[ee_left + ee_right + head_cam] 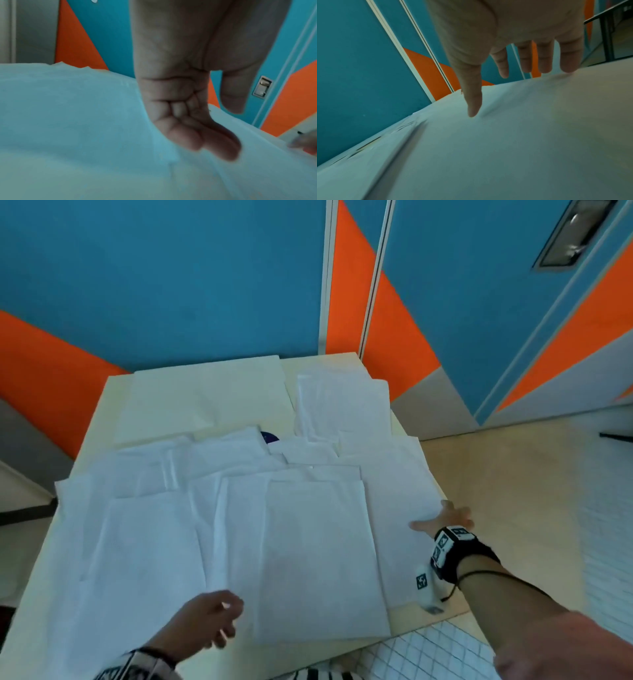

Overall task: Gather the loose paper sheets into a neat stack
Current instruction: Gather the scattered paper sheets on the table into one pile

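Note:
Several white paper sheets (318, 546) lie spread and overlapping across a pale table (99, 412). My right hand (442, 517) lies flat with spread straight fingers on the rightmost sheet (397, 494), near the table's right edge; in the right wrist view its fingertips (473, 111) touch that sheet (505, 135). My left hand (219, 621) hovers at the near edge with loosely curled fingers, holding nothing; the left wrist view shows its curled fingers (197, 135) just above a sheet (77, 121).
A second loose pile of sheets (342, 405) and a large cream sheet (205, 398) lie at the table's far side. A dark blue object (269, 437) peeks out between papers. Blue and orange wall panels (171, 285) stand behind. Tiled floor (428, 652) lies to the right.

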A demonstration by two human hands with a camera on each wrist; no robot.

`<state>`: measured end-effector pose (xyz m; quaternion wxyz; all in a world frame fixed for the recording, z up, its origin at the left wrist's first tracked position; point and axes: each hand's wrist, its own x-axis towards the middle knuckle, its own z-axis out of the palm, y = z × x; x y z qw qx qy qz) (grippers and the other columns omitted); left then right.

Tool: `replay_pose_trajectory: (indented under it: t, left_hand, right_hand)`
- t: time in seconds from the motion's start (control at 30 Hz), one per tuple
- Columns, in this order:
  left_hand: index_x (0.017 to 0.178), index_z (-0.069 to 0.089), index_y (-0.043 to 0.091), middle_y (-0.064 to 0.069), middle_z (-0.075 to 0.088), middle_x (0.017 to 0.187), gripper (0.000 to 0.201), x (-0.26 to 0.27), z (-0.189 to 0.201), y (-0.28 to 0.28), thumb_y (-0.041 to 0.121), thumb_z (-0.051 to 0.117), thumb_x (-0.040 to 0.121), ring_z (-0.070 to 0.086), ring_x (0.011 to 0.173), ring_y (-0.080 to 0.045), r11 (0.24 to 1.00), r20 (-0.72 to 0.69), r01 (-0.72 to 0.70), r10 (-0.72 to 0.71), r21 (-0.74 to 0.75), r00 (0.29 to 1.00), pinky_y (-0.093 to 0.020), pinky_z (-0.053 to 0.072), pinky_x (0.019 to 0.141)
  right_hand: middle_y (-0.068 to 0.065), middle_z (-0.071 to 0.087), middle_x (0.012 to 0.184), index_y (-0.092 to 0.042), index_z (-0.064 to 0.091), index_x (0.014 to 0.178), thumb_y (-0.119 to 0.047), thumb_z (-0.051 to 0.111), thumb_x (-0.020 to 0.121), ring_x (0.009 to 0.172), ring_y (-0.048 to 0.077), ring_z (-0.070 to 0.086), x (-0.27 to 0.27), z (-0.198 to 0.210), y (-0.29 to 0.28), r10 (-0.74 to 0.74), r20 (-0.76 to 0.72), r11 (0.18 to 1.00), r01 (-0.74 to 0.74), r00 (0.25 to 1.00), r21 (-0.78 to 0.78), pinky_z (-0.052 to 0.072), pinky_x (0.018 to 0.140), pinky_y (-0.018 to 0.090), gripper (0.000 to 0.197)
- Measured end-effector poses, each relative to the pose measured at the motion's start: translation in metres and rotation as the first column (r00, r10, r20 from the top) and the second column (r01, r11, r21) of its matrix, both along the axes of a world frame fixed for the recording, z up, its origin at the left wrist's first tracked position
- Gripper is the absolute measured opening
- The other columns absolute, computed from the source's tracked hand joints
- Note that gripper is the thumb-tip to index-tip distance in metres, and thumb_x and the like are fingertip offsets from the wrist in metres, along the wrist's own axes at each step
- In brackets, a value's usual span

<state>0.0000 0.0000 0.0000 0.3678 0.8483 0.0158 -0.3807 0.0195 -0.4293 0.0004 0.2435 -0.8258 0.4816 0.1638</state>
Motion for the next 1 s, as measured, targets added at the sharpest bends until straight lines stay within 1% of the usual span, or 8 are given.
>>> replay_pose_trajectory:
  t: [0.07,0.13,0.23,0.43,0.57,0.7,0.87,1.0]
  left_hand:
    - [0.08,0.064,0.019,0.0,0.065,0.062,0.01,0.024,0.009,-0.019,0.014,0.06,0.088,0.06,0.055,-0.017,0.992,0.121,-0.124,0.127,-0.033,0.985,-0.015,0.046,0.048]
    - [0.085,0.066,0.017,-0.008,0.067,0.08,0.002,0.036,0.004,-0.034,0.018,0.065,0.084,0.064,0.076,-0.026,0.979,0.245,-0.202,0.188,0.034,0.951,-0.028,0.053,0.072]
    - [0.118,0.059,0.004,-0.017,0.063,0.115,0.045,0.043,-0.009,-0.051,0.03,0.067,0.082,0.059,0.11,-0.029,0.948,0.294,-0.246,0.182,0.2,0.938,-0.031,0.041,0.095]
    - [0.132,0.039,-0.001,-0.016,0.041,0.133,0.09,0.046,-0.013,-0.09,0.058,0.067,0.07,0.044,0.123,-0.032,0.874,0.265,-0.217,0.106,0.434,0.958,-0.037,0.037,0.102]
    - [0.132,0.029,-0.006,-0.018,0.042,0.136,0.092,0.053,-0.014,-0.107,0.045,0.074,0.07,0.043,0.127,-0.03,0.867,0.192,-0.188,0.109,0.461,0.975,-0.034,0.037,0.104]
    - [0.126,0.041,-0.004,-0.018,0.056,0.129,0.076,0.066,-0.022,-0.111,0.025,0.081,0.068,0.054,0.121,-0.031,0.899,0.097,-0.248,0.228,0.362,0.969,-0.034,0.045,0.096]
    - [0.124,0.056,0.01,-0.009,0.054,0.129,0.057,0.065,-0.027,-0.117,0.024,0.076,0.073,0.051,0.12,-0.026,0.889,0.112,-0.244,0.218,0.386,0.97,-0.03,0.043,0.098]
    - [0.121,0.053,0.013,-0.01,0.045,0.129,0.056,0.063,-0.029,-0.116,0.023,0.077,0.071,0.047,0.118,-0.028,0.886,0.141,-0.283,0.247,0.368,0.959,-0.034,0.042,0.095]
  right_hand:
    - [0.016,0.024,0.141,-0.013,0.029,0.14,-0.04,0.081,0.063,0.135,0.037,0.021,0.002,-0.006,-0.001,0.01,-0.048,1.0,-0.01,0.999,-0.003,0.031,0.107,0.048,0.097]
    - [0.016,0.025,0.14,-0.011,0.03,0.139,-0.041,0.082,0.062,0.136,0.036,0.02,0.003,-0.011,0.002,0.028,-0.084,0.999,-0.03,0.996,-0.017,0.029,0.108,0.048,0.097]
    - [0.015,0.025,0.141,-0.01,0.028,0.139,-0.044,0.083,0.058,0.136,0.036,0.02,0.006,-0.01,0.004,0.047,-0.12,0.997,-0.054,0.992,-0.049,0.03,0.109,0.049,0.103]
    - [0.013,0.027,0.143,-0.007,0.028,0.138,-0.053,0.083,0.05,0.138,0.033,0.02,0.009,-0.013,0.003,0.069,-0.193,0.995,-0.081,0.979,-0.057,0.029,0.11,0.048,0.114]
    - [0.014,0.025,0.143,-0.006,0.026,0.138,-0.053,0.083,0.052,0.137,0.034,0.023,0.01,-0.015,0.002,0.025,-0.187,0.997,-0.037,0.982,-0.064,0.031,0.109,0.045,0.112]
    - [0.014,0.035,0.144,-0.006,0.028,0.138,-0.053,0.083,0.052,0.136,0.033,0.029,0.011,-0.016,-0.003,0.029,-0.15,0.999,-0.032,0.988,-0.016,0.032,0.109,0.044,0.112]
    - [0.015,0.034,0.142,-0.006,0.035,0.139,-0.025,0.078,0.071,0.125,0.034,0.045,0.018,-0.019,-0.004,0.002,0.007,0.996,-0.002,1.0,0.084,0.04,0.1,0.038,0.082]
    - [0.011,0.055,0.09,-0.008,0.056,0.092,-0.001,0.058,0.078,0.082,0.025,0.052,0.018,-0.021,-0.006,0.065,0.21,0.992,-0.086,0.976,0.094,0.038,0.067,0.026,0.016]
